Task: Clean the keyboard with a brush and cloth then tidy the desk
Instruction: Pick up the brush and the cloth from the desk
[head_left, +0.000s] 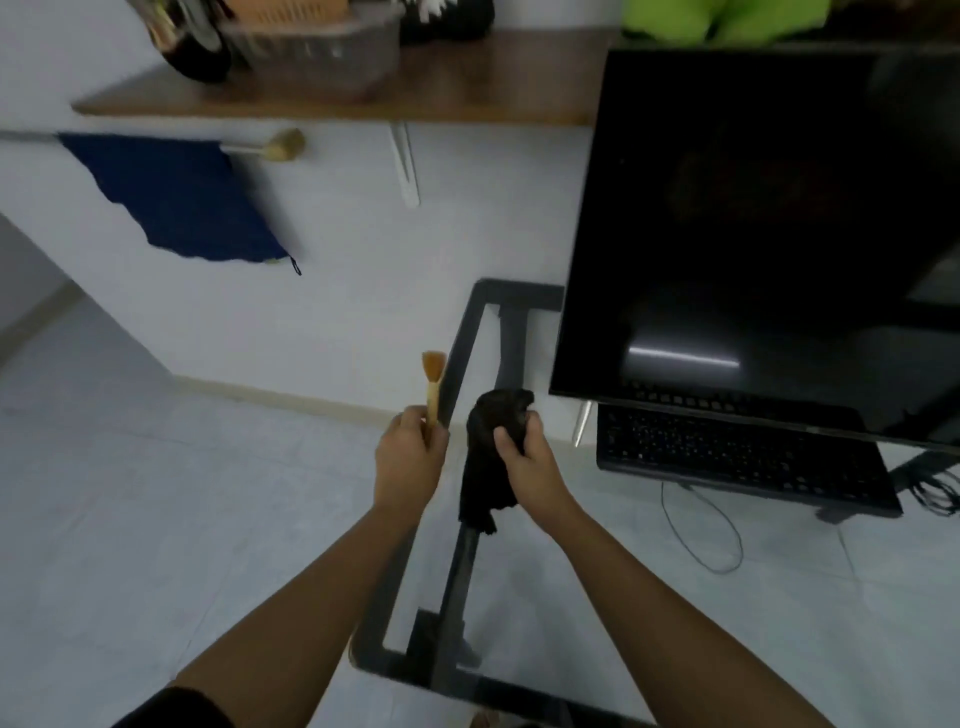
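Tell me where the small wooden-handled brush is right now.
In the head view, the small wooden-handled brush stands upright in the left hand, bristles up, just left of the black cloth gripped by the right hand.

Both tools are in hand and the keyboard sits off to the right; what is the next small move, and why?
Probably carry the left hand with its orange-bristled wooden brush rightward over the black keyboard. The brush is upright, clear of the keys, and the right hand only bunches the black cloth.
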